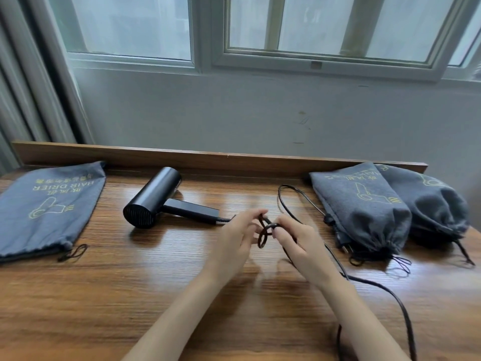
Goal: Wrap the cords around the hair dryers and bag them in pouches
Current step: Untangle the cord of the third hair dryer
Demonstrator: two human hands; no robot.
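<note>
Hair dryer point(153, 201) lay on the counter point(104, 295), left of and just beyond your left hand point(234, 234) and right hand point(298, 239), its handle pointing right toward them, the left nearer. Both hands pinched a small loop of its cord point(270, 225) between them.

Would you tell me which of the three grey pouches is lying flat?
The left pouch, beside the hair dryer: it lies flat, while the middle pouch and the right pouch bulge, cinched shut.

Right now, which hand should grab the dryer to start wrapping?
Left, probably. The left hand is nearest the hair dryer, whose handle points toward it. The right hand pinches the looped cord, and the slack trails on its side.
</note>
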